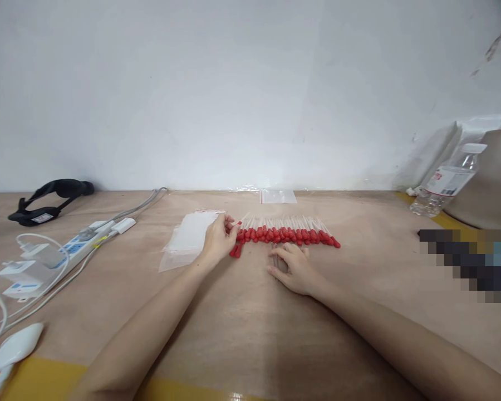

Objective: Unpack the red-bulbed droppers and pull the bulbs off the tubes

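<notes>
Tabletop (pixel 229 340) is carrying a long row of red-tipped sticks (pixel 290 235), running roughly parallel to the back edge, approx. mid-width, shafts pointing at the back edge, red ends facing the front edge. R hand (pixel 296 267) is resting just front of row ctr, fingers half curled; can't tell if they're grasping anything. L hand (pixel 220 236) is working at the row's left end, fingers pinching a single stick (pixel 239 223) by/near its red tip. Two stray red tips (pixel 235 252) are sitting just front of that end, nearer the front edge than the rest.

Step in hand looks like handling sticks one at a time. Tips, IMO: keep R hand low & steady w/o nudging the row, pinch lightly, lift straight, don't drag neighbours; thin shafts are prob. rolling easily.

Containers: clear bottle (pixel 446 181) is standing near the back-right corner, capped, looking tilted; contents n/a, can't see any. Bag stack (pixel 187 234) is lying flat left of L hand, nothing visible inside. Single bag (pixel 278 196) is lying at back edge, approx. mid, also flat.
</notes>
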`<control>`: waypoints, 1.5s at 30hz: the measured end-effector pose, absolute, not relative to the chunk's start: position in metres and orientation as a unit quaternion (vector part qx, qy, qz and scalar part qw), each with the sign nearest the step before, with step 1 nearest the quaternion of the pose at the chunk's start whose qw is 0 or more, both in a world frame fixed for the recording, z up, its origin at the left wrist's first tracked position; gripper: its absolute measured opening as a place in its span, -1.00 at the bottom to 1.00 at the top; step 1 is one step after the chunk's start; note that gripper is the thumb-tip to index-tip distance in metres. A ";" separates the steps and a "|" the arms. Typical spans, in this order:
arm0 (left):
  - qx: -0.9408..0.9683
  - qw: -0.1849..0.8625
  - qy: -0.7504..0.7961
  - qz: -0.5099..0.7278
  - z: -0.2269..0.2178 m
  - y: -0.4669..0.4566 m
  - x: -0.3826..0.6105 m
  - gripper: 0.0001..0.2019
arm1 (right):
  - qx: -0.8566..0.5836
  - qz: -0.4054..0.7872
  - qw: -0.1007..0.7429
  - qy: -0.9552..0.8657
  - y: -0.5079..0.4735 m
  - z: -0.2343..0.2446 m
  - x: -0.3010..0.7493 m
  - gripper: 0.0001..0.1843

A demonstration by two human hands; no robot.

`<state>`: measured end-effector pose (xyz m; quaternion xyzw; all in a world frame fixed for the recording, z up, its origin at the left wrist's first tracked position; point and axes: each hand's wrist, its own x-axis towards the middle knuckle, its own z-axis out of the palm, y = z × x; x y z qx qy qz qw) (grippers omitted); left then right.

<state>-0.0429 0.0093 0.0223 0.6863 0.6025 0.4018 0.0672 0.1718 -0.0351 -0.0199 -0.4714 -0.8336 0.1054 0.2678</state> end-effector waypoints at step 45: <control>0.914 -0.079 0.311 0.248 -0.004 -0.051 -0.002 -0.81 | -0.312 -0.096 0.306 -0.894 -0.050 -0.028 0.197 -0.75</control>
